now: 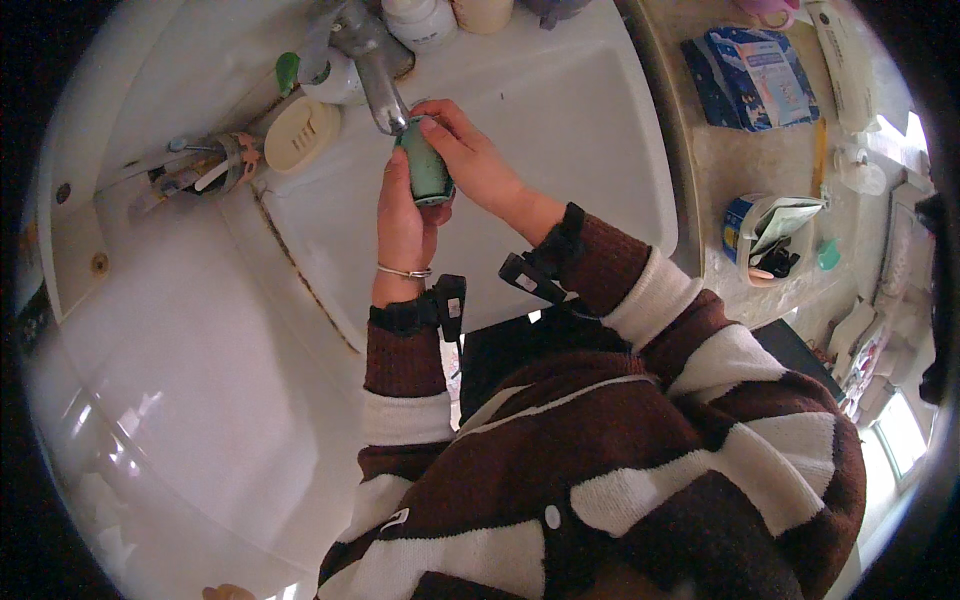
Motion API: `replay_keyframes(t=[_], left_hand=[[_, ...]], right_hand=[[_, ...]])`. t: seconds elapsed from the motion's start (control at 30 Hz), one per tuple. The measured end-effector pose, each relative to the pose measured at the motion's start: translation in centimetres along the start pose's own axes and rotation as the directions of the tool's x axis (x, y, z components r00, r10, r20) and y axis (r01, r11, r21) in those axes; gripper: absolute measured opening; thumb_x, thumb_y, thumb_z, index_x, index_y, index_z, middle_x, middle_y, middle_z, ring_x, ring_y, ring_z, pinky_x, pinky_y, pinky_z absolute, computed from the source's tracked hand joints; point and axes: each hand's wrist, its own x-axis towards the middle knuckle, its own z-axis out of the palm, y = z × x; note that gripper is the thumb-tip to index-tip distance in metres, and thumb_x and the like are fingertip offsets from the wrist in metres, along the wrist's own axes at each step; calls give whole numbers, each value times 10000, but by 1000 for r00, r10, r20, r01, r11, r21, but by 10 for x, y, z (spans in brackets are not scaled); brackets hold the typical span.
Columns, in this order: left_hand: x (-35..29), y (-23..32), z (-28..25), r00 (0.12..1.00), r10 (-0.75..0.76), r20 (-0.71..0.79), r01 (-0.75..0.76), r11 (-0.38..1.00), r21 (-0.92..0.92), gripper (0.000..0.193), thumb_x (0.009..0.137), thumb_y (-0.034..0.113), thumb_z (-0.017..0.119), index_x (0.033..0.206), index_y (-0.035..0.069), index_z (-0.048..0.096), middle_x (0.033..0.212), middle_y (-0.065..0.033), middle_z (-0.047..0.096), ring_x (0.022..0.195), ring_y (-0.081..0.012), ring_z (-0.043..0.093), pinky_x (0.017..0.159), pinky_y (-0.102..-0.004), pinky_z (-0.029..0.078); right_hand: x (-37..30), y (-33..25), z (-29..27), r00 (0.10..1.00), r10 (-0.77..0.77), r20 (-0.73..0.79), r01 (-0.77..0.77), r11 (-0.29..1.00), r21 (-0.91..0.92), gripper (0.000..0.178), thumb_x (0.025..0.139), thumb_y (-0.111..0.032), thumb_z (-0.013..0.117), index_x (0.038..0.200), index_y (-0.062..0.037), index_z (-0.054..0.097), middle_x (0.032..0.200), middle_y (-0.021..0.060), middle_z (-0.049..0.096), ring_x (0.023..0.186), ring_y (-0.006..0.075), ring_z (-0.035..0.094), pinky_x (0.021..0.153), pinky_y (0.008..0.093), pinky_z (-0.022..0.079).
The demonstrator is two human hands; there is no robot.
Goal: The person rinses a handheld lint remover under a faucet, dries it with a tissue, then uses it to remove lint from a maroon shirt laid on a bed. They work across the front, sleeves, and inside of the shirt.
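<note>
Both my hands are wrapped around a small green cylindrical container (428,170), cup-like in shape, right under the spout of the metal faucet (380,88). My left hand (402,215) grips it from the left and below, fingers curled behind it. From the right, my right hand (470,155) closes over its upper part, thumb on the near side. The container is tilted, its dark-rimmed end toward me. Its end under the spout is partly hidden by my fingers. Beneath is the white sink (600,160). Whether water is running I cannot tell.
A cream soap dish (300,135) and a holder (243,160) with brushes sit left of the faucet. White bottles (418,22) stand behind it. On the right counter are a blue package (765,80) and an open tub (775,240). A white bathtub (190,350) lies left.
</note>
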Motion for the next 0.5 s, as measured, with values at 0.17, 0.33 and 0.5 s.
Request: replay_keyframes(t=[0.17, 0.33, 0.5], left_hand=[[9, 7, -6, 986, 61, -154, -65, 998, -23, 457, 1022, 526, 454, 1214, 123, 552, 949, -21, 641, 718, -137, 595, 540, -258, 416], [18, -4, -7, 950, 199, -240, -176, 978, 114, 517, 1022, 545, 437, 1244, 85, 520, 1008, -45, 634, 801, -125, 597, 565, -263, 442], [29, -22, -20, 810, 584, 63, -456, 558, 694, 576, 1031, 530, 425, 1268, 8, 475, 1097, -113, 591, 868, -185, 594, 658, -318, 490]], right_hand=[[-32, -14, -7, 905, -419, 81, 403, 776, -486, 535, 1015, -250, 508, 1470, -6, 367, 1522, 192, 400, 1399, 305, 405, 1126, 406, 342], [-47, -36, 0, 904, -257, 342, 428, 584, -690, 623, 983, -356, 548, 1465, 7, 390, 1554, 234, 334, 1457, 360, 308, 1160, 561, 267], [-39, -39, 4, 922, -256, 291, 387, 625, -678, 695, 972, -431, 533, 1480, 11, 359, 1562, 250, 305, 1446, 377, 318, 1141, 584, 283]])
